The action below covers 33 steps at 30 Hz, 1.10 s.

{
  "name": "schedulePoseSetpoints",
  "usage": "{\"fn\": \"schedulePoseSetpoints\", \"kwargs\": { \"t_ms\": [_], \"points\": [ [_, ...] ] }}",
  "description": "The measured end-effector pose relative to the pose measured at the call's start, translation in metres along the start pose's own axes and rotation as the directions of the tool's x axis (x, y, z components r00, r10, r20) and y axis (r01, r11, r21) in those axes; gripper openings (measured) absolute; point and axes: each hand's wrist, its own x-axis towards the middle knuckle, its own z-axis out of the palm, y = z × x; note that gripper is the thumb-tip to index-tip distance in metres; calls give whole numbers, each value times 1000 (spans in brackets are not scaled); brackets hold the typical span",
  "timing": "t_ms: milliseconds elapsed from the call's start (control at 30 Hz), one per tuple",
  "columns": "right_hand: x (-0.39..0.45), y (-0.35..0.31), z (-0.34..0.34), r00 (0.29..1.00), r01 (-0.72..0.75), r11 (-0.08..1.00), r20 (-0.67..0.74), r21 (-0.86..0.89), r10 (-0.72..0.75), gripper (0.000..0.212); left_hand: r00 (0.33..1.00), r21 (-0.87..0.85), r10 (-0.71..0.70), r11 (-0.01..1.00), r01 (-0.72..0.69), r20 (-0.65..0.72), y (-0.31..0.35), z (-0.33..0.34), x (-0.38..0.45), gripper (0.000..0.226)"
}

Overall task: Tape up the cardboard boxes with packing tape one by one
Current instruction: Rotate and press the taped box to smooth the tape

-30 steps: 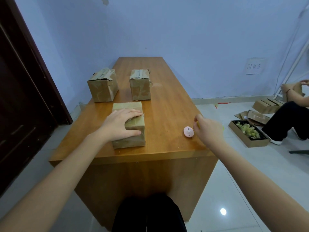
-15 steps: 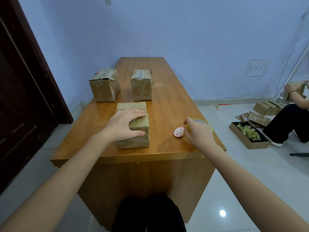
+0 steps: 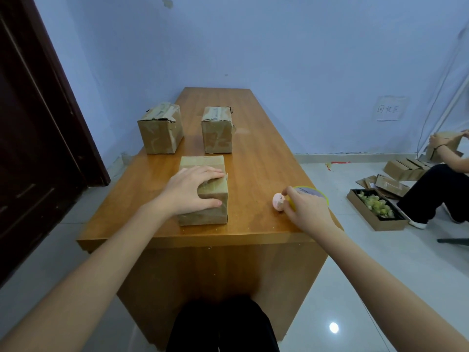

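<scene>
Our left hand point(image 3: 193, 190) lay spread flat on the nearest box point(image 3: 204, 191), at table point(image 3: 256, 153) centre. At three o'clock, our right hand point(image 3: 305, 207) gripped the tape roll point(image 3: 311, 193) beside a pink object point(image 3: 278, 202). We judged taping came next: carry the roll to the seam.

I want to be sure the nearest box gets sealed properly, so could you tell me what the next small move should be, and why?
Probably bring the tape roll across to the near box. The right hand grips the roll at the table's right edge, beside a small pink object, while the left hand rests on that box, steadying it.
</scene>
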Motion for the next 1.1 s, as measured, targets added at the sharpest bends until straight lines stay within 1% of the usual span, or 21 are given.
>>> {"fn": "schedulePoseSetpoints", "kwargs": {
  "t_ms": [67, 133, 200, 267, 300, 333, 400, 433, 467, 500, 533, 600, 633, 667, 700, 733, 800, 867, 967, 1033, 1100],
  "points": [
    [2, -1, -2, 1000, -11, 1000, 0, -5, 11, 28, 1000, -10, 17, 1000, -17, -1, 0, -1, -1, 66],
    [2, -2, -4, 999, -32, 999, 8, 7, 32, 38, 1000, -68, 15, 998, -16, -13, 0, -2, -4, 63],
    [3, -5, -8, 997, -76, 996, 8, -44, 77, 44, 998, -213, -31, 977, 20, -50, 0, -3, -6, 54],
    [4, -14, -14, 992, -111, 988, -77, -111, 102, 44, 981, -373, -110, 927, 43, -160, -1, -3, -9, 36],
    [4, -20, -18, 987, -108, 990, -131, -89, 96, 42, 957, -422, -164, 905, 49, -240, -1, -3, -11, 27],
    [5, -29, -23, 981, -88, 996, -176, -23, 82, 40, 920, -456, -229, 888, 63, -318, -1, -3, -12, 20],
    [9, -52, -33, 982, -27, 981, -181, 192, 62, 39, 822, -525, -396, 839, 143, -408, -5, -4, -16, 19],
    [11, -65, -36, 988, -10, 952, -142, 305, 56, 42, 774, -568, -486, 797, 203, -406, -7, -4, -18, 22],
    [13, -79, -38, 995, -4, 916, -87, 401, 42, 46, 738, -617, -566, 742, 263, -366, -11, -4, -22, 27],
    [15, -93, -39, 1000, -13, 872, -12, 489, 22, 51, 724, -668, -624, 676, 311, -294, -13, -3, -25, 34],
    [16, -108, -39, 997, -45, 806, 83, 590, -5, 54, 731, -714, -650, 613, 339, -211, -16, 1, -29, 40],
    [17, -136, -37, 972, -149, 585, 228, 798, -64, 57, 763, -783, -643, 504, 364, -59, -13, 9, -36, 48],
    [18, -148, -34, 963, -195, 486, 261, 852, -71, 58, 767, -820, -641, 439, 367, 0, -9, 14, -39, 50],
    [18, -156, -31, 958, -231, 431, 281, 872, -54, 61, 761, -856, -647, 370, 362, 42, -5, 18, -40, 50],
    [19, -162, -27, 954, -263, 401, 298, 877, -26, 65, 750, -882, -658, 313, 353, 66, -2, 20, -40, 50],
    [19, -165, -24, 951, -287, 383, 310, 878, 0, 67, 740, -896, -668, 279, 346, 78, 1, 21, -39, 49],
    [20, -165, -19, 946, -310, 371, 325, 875, 24, 69, 729, -905, -678, 247, 347, 95, 3, 20, -39, 49],
    [21, -160, -18, 941, -315, 380, 337, 870, 9, 68, 724, -899, -680, 237, 368, 118, 1, 19, -39, 51],
    [20, -153, -20, 941, -317, 385, 339, 867, 12, 66, 698, -860, -705, 275, 431, 124, 1, 19, -39, 56],
    [19, -147, -20, 948, -310, 396, 314, 864, 57, 63, 662, -863, -748, 297, 409, 56, 4, 20, -41, 53],
    [17, -139, -19, 950, -312, 377, 288, 872, 119, 57, 653, -881, -758, 316, 352, -11, 6, 20, -46, 45]
  ]
}}
